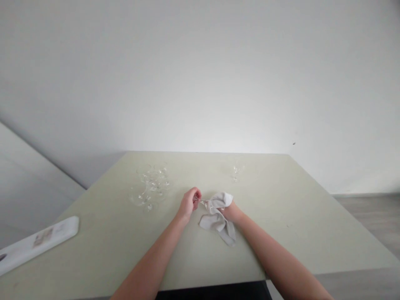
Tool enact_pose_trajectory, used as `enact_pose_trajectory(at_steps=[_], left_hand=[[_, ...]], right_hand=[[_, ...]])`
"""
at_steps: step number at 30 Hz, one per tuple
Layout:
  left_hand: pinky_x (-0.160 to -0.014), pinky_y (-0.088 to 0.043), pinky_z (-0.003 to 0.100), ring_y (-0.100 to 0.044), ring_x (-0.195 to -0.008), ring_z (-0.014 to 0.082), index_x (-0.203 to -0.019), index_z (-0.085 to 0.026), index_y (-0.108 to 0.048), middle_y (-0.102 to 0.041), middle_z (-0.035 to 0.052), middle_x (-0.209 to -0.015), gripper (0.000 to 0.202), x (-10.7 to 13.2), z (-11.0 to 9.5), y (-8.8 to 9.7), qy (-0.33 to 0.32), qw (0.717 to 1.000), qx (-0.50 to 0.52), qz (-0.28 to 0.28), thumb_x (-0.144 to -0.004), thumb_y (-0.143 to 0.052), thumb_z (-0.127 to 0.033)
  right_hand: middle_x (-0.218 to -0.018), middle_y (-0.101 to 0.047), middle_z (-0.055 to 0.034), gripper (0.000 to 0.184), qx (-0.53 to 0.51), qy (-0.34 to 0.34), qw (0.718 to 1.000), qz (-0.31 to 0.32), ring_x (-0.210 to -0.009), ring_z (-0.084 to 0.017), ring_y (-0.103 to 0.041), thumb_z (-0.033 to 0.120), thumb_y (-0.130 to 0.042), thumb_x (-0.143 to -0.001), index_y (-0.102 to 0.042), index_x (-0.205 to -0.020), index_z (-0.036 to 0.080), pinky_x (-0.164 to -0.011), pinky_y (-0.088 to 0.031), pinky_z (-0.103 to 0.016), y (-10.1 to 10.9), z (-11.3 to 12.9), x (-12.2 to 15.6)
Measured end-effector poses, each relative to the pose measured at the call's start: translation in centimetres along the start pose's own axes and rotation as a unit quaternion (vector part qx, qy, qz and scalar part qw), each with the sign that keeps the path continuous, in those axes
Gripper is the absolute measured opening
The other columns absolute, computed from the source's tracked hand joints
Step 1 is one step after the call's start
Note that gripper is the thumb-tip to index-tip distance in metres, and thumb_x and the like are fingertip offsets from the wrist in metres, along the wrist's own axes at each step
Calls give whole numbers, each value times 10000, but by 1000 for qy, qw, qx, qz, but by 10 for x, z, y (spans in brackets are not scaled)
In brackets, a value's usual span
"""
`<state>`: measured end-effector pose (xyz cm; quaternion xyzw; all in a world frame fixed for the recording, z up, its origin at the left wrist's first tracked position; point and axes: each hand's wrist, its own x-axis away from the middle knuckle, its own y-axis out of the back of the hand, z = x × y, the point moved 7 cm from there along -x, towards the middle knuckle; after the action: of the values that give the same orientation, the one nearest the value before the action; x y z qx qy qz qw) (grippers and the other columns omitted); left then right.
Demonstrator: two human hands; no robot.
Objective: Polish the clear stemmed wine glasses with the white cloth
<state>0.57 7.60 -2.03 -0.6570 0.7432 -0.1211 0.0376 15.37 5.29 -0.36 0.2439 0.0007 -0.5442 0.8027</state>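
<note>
Pale table (281, 233), hands (208, 205) holding glass (204, 203), cloth (218, 216)

You are in a plain room, likely a home dining corner: a pale green desk (281, 216) stands against a bare white wall (200, 75), grey wood-look floor (368, 216) runs past its right edge, and clear stemmed glasses (151, 185) cluster near its far left.
</note>
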Motion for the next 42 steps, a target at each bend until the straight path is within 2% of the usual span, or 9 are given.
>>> enact_pose_trajectory(at_steps=[5, 11, 16, 21, 28, 32, 36, 39, 42], left_hand=[[-352, -170, 186, -229, -327, 37, -615, -173, -549, -459, -48, -500, 342, 2, 2, -3, 36, 999, 17, 5, -761, -562, -482], [-486, -430, 212, -565, -626, 124, -769, -164, -630, -646, 72, -894, 325, 13, -34, -10, -148, 989, -10, 20, -784, -621, -488], [-480, -420, 208, -517, -543, 91, -716, -163, -598, -650, 38, -822, 316, 9, -21, -9, -92, 996, 18, 4, -787, -626, -470], [-443, -393, 198, -523, -520, 95, -730, -148, -637, -654, 36, -762, 315, 3, -2, -5, 3, 1000, 5, -4, -747, -657, -462], [-590, -506, 244, -637, -846, 196, -884, -159, -647, -638, 111, -1025, 308, 18, -38, -15, -162, 983, -5, 80, -845, -583, -458], [-585, -518, 260, -658, -830, 205, -845, -158, -634, -647, 109, -1013, 349, 16, -36, -13, -155, 986, -7, 64, -857, -561, -500], [-552, -511, 255, -666, -708, 180, -764, -154, -591, -683, 91, -951, 392, 4, -17, -8, -63, 997, 22, 33, -787, -624, -545], [-548, -512, 261, -651, -639, 167, -769, -150, -598, -699, 76, -872, 411, -1, -1, -7, 12, 999, 18, 24, -742, -656, -556], [-530, -505, 262, -614, -575, 149, -774, -146, -616, -680, 49, -762, 412, -2, 7, -5, 53, 998, 14, 20, -727, -664, -553]], right_hand=[[-797, -676, -48, 120, 34, -1, 999, -27, -812, -194, -592, 270, -613, -787, -679, -733, 186, -828, -458, -325, 3, -1, 3], [-635, -615, -17, 410, -268, -140, 952, 49, -572, -132, -527, 546, -602, -826, -691, -787, 148, -564, -451, -247, -21, -9, 8], [-792, -689, -43, 193, -77, -16, 997, 14, -777, -191, -611, 352, -627, -828, -721, -840, 184, -781, -492, -319, -1, 7, 5], [-879, -708, -62, 124, 29, 22, 998, -57, -920, -238, -609, 234, -638, -744, -716, -837, 210, -922, -451, -381, 11, 13, 5], [-657, -615, -25, 276, -220, -106, 970, 16, -606, -164, -544, 422, -566, -830, -630, -710, 181, -599, -476, -294, -8, -10, 7], [-688, -642, -27, 192, -171, -66, 983, -2, -727, -199, -584, 356, -705, -730, -631, -663, 192, -683, -489, -302, 0, -8, 4], [-868, -705, -59, 169, -23, 16, 999, -31, -858, -221, -636, 279, -558, -844, -694, -849, 178, -839, -503, -349, 5, 1, 4], [-1081, -710, -103, 280, 158, 87, 982, -52, -1042, -265, -632, 238, -592, -812, -688, -1071, 194, -976, -469, -432, 6, 5, 6], [-1150, -692, -120, 384, 188, 145, 971, -34, -1086, -280, -634, 242, -628, -787, -662, -1167, 198, -985, -486, -432, 2, 8, 10]])
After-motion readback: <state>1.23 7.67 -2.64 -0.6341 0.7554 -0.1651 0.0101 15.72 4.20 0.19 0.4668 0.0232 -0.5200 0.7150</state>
